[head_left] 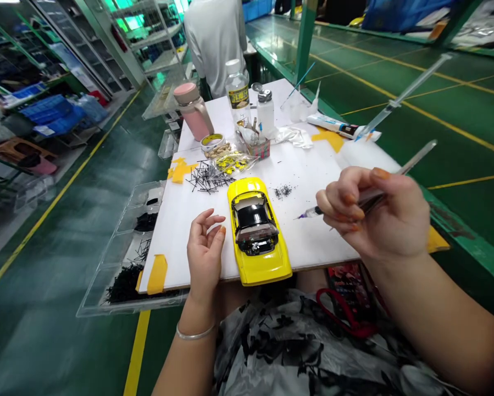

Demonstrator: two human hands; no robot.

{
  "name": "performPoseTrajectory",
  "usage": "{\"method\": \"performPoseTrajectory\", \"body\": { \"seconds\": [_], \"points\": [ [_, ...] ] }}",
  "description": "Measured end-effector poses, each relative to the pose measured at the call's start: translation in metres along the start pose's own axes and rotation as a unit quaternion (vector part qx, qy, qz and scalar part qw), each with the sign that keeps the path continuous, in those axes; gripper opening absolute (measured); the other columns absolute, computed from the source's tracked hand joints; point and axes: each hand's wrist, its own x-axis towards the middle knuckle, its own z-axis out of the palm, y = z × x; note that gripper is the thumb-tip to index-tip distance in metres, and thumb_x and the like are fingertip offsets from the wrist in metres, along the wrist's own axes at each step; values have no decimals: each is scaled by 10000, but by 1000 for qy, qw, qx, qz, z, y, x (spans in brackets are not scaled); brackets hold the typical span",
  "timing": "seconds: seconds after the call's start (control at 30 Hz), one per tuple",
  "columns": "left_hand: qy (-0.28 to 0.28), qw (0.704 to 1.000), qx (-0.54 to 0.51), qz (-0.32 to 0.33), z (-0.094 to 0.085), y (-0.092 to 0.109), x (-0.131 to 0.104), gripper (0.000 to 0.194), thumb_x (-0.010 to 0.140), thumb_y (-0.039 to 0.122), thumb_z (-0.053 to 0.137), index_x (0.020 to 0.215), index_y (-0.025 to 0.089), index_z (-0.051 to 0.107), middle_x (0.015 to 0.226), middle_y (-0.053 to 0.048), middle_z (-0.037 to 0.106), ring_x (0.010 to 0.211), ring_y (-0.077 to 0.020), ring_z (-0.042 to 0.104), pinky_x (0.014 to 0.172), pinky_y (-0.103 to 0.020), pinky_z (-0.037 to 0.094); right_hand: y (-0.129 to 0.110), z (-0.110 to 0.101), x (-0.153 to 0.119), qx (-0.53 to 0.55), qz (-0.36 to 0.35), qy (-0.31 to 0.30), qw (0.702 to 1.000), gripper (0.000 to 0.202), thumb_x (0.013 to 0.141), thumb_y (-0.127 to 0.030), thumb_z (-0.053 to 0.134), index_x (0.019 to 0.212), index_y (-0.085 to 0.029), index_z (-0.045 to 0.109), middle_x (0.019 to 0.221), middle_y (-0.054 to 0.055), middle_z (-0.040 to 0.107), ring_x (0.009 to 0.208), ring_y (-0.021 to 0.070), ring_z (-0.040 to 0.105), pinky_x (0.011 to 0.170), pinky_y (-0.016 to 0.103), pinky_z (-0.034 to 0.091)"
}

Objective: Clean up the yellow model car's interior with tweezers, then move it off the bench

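1. While the yellow model car (267, 267) lies at the near edge of the table (312, 247), between your hands, its glossy shell probably marks easily; a light touch on its flank would suit it best.
2. Your left grip (205, 245) is loosely spread beside the car, fingers curled, holding nothing; it is well placed to brace the body.
3. Your right grip (366, 209) pinches a purple-tipped tool (312, 213), its fine point clear of the car. A metallic shaft rises behind your fingers; whether it is separate, you cannot tell from here. Keep that point off the paint.
4. Beyond, black specks (283, 191) look easy to scatter, so keep your sleeve-free wrist high over them.
5. Farther off stand your pink flask (195, 115) and a clear bottle (238, 96).
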Motion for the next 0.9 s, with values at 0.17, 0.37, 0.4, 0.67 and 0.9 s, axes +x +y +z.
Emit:
{"method": "performPoseTrajectory", "body": {
  "seconds": [0.17, 0.37, 0.4, 0.67, 0.9],
  "points": [
    [7, 1000, -6, -8, -2, -3, 0, 417, 868, 258, 708, 1263, 249, 574, 1128, -52, 673, 1120, -164, 622, 988, -279, 460, 22, -13, 4, 124, -35, 75, 989, 319, 825, -390, 591, 592, -181, 530, 490, -37, 211, 488, 92, 221, 347, 144, 159],
    [11, 1000, -8, -28, -4, -5, 0, 420, 864, 264, 718, 1261, 263, 581, 1138, -49, 665, 1133, -161, 603, 966, -265, 463, 49, -22, 7, 197, -23, 73, 977, 323, 792, -371, 600, 562, -176, 486, 492, -40, 193, 498, 92, 210, 343, 124, 172],
    [13, 999, -7, -31, -4, -5, 0, 425, 862, 267, 720, 1264, 264, 580, 1141, -50, 665, 1135, -162, 602, 968, -267, 462, 51, -23, 6, 200, -23, 73, 977, 314, 787, -365, 598, 561, -174, 491, 489, -39, 198, 499, 92, 208, 343, 124, 175],
    [11, 999, 2, -32, -4, -4, 0, 427, 860, 269, 727, 1262, 282, 585, 1139, -40, 666, 1136, -154, 602, 971, -257, 467, 52, -23, 6, 201, -22, 59, 978, 315, 807, -371, 557, 565, -172, 526, 486, -34, 202, 501, 97, 209, 351, 134, 155],
    [17, 999, 2, -36, -3, -3, 0, 430, 854, 281, 734, 1258, 277, 587, 1135, -42, 672, 1122, -152, 609, 970, -260, 469, 54, -22, 4, 212, -23, 52, 976, 300, 806, -351, 547, 567, -170, 543, 488, -31, 215, 499, 99, 214, 355, 144, 147]
  ]
}}
